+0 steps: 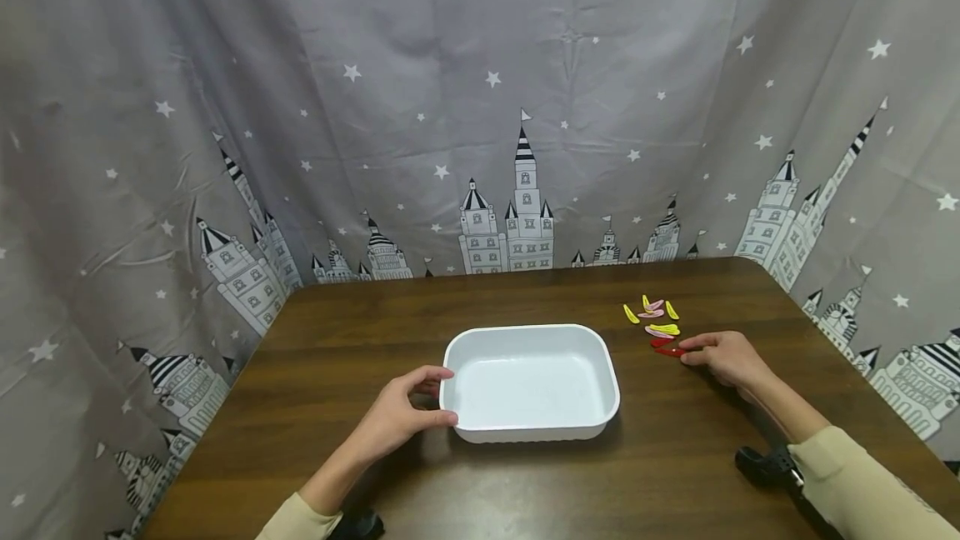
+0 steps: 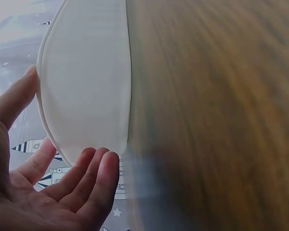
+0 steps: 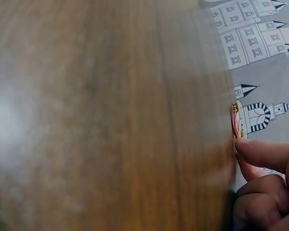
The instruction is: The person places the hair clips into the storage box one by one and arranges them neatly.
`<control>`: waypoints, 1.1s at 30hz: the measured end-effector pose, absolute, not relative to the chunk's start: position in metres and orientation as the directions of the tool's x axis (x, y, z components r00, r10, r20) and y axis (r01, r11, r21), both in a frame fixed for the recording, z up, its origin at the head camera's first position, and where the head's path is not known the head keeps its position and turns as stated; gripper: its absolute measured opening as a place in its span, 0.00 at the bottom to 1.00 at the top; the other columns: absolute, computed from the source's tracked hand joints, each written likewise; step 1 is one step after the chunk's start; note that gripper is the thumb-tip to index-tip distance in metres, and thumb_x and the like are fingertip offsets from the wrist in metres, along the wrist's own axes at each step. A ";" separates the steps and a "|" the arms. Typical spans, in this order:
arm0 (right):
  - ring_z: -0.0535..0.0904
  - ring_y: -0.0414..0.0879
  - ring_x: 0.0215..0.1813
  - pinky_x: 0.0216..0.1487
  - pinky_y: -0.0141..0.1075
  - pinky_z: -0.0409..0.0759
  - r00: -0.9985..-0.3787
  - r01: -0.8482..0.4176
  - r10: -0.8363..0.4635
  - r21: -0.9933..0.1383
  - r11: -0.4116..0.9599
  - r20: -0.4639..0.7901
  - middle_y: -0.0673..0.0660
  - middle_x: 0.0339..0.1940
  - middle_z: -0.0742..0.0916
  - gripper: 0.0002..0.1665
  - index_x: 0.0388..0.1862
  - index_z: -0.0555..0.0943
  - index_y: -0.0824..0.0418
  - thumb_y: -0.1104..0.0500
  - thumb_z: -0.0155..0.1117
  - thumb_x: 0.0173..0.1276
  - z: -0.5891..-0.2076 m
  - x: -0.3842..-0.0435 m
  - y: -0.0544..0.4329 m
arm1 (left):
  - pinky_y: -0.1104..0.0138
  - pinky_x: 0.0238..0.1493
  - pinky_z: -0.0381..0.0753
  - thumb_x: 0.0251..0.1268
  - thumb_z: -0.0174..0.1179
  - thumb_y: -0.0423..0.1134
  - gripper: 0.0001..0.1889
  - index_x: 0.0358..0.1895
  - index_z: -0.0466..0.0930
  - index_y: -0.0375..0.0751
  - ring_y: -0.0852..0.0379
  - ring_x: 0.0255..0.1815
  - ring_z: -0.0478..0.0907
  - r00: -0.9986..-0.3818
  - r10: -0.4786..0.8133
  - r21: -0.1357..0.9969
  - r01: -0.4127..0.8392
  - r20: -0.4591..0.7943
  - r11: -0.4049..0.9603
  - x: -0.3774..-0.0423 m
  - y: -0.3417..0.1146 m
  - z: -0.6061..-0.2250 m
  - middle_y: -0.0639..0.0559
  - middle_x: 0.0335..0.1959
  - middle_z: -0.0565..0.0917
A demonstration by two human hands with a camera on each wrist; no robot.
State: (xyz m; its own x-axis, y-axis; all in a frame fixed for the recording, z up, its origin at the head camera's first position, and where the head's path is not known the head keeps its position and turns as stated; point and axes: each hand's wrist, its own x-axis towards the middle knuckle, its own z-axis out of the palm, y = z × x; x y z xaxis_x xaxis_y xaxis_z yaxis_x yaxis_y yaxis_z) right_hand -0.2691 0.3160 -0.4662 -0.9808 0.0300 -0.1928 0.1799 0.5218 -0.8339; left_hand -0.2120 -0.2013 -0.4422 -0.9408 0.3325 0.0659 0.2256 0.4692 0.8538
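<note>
My right hand (image 1: 723, 357) pinches a red clip (image 1: 670, 352), long axis sideways; white tray (image 1: 534, 394) lies left, touching my unclenched left hand (image 1: 401, 411)

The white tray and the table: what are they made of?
The white tray looks like smooth plastic, perhaps enamel, given its even colour and rounded rim. The table looks like satin brown wood or laminate: streaky grain, soft sheen.
</note>
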 end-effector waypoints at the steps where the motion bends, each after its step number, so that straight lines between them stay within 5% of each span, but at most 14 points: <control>1: 0.59 0.36 0.12 0.15 0.32 0.61 -0.981 0.178 0.033 -0.833 0.524 -0.189 0.42 0.11 0.65 0.25 0.57 0.82 0.71 0.58 0.71 0.64 -0.466 -0.269 0.316 | 0.61 0.48 0.79 0.53 0.77 0.42 0.30 0.60 0.79 0.41 0.50 0.48 0.84 -0.941 0.331 0.854 0.226 0.067 0.468 -0.212 -0.201 -0.442 0.42 0.50 0.85; 9: 0.59 0.37 0.13 0.16 0.32 0.62 -0.980 0.178 0.020 -0.823 0.539 -0.200 0.42 0.12 0.65 0.25 0.56 0.83 0.68 0.57 0.71 0.64 -0.469 -0.271 0.318 | 0.67 0.42 0.81 0.50 0.79 0.41 0.28 0.56 0.80 0.41 0.51 0.42 0.86 -0.943 0.324 0.872 0.216 0.070 0.440 -0.209 -0.200 -0.440 0.41 0.47 0.86; 33: 0.58 0.37 0.12 0.15 0.32 0.62 -0.984 0.157 0.014 -0.830 0.535 -0.177 0.42 0.11 0.66 0.22 0.53 0.84 0.70 0.57 0.71 0.65 -0.466 -0.266 0.315 | 0.67 0.45 0.83 0.50 0.79 0.39 0.28 0.55 0.80 0.37 0.47 0.48 0.84 -0.942 0.323 0.882 0.226 0.090 0.413 -0.208 -0.201 -0.442 0.40 0.50 0.85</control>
